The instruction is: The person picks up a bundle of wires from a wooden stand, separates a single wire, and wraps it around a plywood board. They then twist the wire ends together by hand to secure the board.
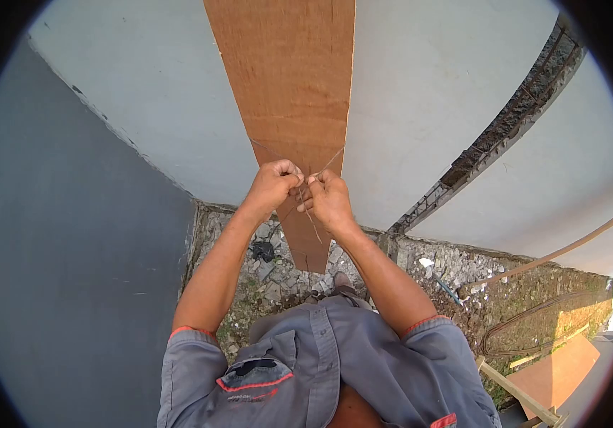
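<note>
A long brown plywood board (288,71) stands upright against the pale wall in front of me. Thin wire (333,158) runs across the board from both edges and meets between my hands, with loose ends hanging below. My left hand (276,187) pinches the wire between thumb and fingers, left of the board's middle. Just to its right, my right hand (330,201) is also closed on the wire, thumb and index finger together. The fingers nearly touch, and the exact crossing of the strands is partly hidden by them.
A dark grey wall (78,242) rises on the left. On the right, a vertical slot with exposed rebar (492,143) cuts the pale wall. Rubble (271,278) covers the ground at my feet. Coiled rods (506,332) and another board (559,374) lie at lower right.
</note>
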Demonstrator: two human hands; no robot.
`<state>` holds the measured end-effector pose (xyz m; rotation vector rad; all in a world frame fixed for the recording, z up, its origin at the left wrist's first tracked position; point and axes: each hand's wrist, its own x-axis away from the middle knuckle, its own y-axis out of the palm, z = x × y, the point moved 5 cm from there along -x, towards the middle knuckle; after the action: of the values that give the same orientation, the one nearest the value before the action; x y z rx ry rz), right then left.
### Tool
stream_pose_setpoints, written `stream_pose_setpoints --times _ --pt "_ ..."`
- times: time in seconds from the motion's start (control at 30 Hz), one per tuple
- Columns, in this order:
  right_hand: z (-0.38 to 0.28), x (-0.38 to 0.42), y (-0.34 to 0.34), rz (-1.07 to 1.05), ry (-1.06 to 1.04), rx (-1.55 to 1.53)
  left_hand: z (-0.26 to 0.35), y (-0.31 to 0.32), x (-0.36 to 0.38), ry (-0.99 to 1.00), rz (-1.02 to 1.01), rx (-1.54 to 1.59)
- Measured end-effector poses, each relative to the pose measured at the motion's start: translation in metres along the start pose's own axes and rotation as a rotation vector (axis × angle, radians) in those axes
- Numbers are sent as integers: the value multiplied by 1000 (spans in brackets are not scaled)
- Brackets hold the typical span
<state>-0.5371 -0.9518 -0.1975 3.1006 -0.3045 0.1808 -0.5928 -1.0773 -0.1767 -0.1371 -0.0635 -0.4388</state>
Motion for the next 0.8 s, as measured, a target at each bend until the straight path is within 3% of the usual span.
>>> stream_pose_setpoints --times 0.17,0.27,0.37,0.43,0.5,0.57,0.63,0.7,0.8 --pt "-1 -8 -12 63 53 -137 -5 8 -6 -11 -97 -56" --pt "-13 -2 -16 97 95 -111 -7 19 -13 60 -102 -98" --pt "-12 2 -15 162 121 -271 4 28 -17 152 -107 -119" --pt "-9 1 -20 160 99 -86 8 32 -9 -115 -178 -48" --pt "12 -11 -21 252 -6 -111 7 33 -10 -97 -187 -45" --pt "15 -15 -28 281 -181 106 6 35 -11 -81 -208 -38" --pt "-3 -5 -39 347 -191 201 12 30 -13 6 -223 -46" --pt "-27 7 -40 238 -224 408 7 23 -19 29 -199 -47" --pt "-44 11 -51 237 -269 508 11 10 -23 106 -103 -265"
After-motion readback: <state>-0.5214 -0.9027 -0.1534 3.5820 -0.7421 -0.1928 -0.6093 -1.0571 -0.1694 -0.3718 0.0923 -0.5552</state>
